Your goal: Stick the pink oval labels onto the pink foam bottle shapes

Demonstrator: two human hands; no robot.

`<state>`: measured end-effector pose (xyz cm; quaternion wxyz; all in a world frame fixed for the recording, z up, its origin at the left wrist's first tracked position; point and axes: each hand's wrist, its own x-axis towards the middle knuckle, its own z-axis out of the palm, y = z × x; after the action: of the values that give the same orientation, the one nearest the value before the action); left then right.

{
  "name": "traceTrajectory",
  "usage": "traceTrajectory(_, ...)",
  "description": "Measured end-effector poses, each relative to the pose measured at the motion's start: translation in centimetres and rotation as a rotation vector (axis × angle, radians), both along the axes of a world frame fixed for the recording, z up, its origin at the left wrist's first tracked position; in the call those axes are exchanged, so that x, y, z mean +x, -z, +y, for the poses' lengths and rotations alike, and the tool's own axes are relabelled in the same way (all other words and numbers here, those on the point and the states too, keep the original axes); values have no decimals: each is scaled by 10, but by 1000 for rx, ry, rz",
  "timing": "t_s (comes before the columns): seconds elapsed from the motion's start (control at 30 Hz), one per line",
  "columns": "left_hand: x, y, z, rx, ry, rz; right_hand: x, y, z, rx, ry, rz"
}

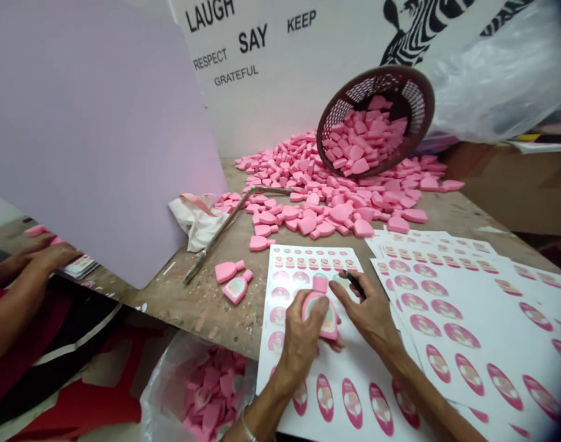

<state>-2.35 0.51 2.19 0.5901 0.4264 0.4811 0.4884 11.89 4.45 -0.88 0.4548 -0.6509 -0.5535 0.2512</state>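
Work in hand is at the sheet: our left hand [303,334] is clamped on a pink foam piece [324,307], bottle-shaped, neck pointing far, with a label on its face. The piece sits over a label sheet [317,253] on the tabletop [170,301]; can't tell if it touches. Our right hand [372,316] is closed on a black tool [354,283], thin and possibly a pen, its tip just beside the piece.

Within reach, left of the sheet: two more foam pieces [229,279], one labelled, one not visibly so. To the right, a stack of label sheets [446,319] with pink oval labels. Near, an open plastic bag [161,393] holds labelled pieces. Far, a tipped plastic basket [375,116] spills a foam heap [336,202] across the tabletop, with a metal strip [229,230] and a white cloth [197,221] at its left edge.

Far left, behind a lilac board [91,141], a co-worker's hand [45,258] rests near another small stack of sheets.
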Motion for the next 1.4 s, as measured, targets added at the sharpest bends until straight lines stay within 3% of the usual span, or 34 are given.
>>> traceTrajectory(0.07,-32,3,1,40,-124,174,0,-1,23,-6,-97,-82)
traceTrajectory(0.13,-69,11,6,120,-296,479,-8,-5,53,-6,-214,-233)
traceTrajectory(0.23,-115,31,16,85,-351,875,-43,-12,105,-7,-341,-466)
traceTrajectory(0.33,-135,51,25,151,-341,1154,-91,-15,150,-20,-408,-542)
traceTrajectory(0.43,-139,57,34,340,-445,1312,-126,-18,177,-66,-480,-618)
traceTrajectory(0.53,-143,42,45,508,-560,1294,-132,-29,180,-55,-558,-667)
traceTrajectory(0.63,-144,15,59,597,-555,1151,-112,-53,159,14,-686,-683)
traceTrajectory(0.7,-137,-1,65,516,-380,961,-90,-72,134,83,-833,-668)
traceTrajectory(0.8,-114,-14,62,198,101,504,-50,-88,94,163,-1039,-544)
traceTrajectory(0.83,-104,-15,58,86,214,351,-35,-86,83,136,-1041,-482)
traceTrajectory(0.9,-82,-11,49,-64,277,119,-6,-71,68,32,-906,-362)
traceTrajectory(1.0,-49,0,42,-130,164,6,25,-31,59,-10,-490,-327)
traceTrajectory(1.1,-22,12,47,-121,49,42,33,6,55,68,-250,-527)
traceTrajectory(1.2,-5,21,57,-47,-10,128,27,22,50,133,-191,-674)
traceTrajectory(1.4,3,37,66,37,5,191,20,25,46,144,-168,-728)
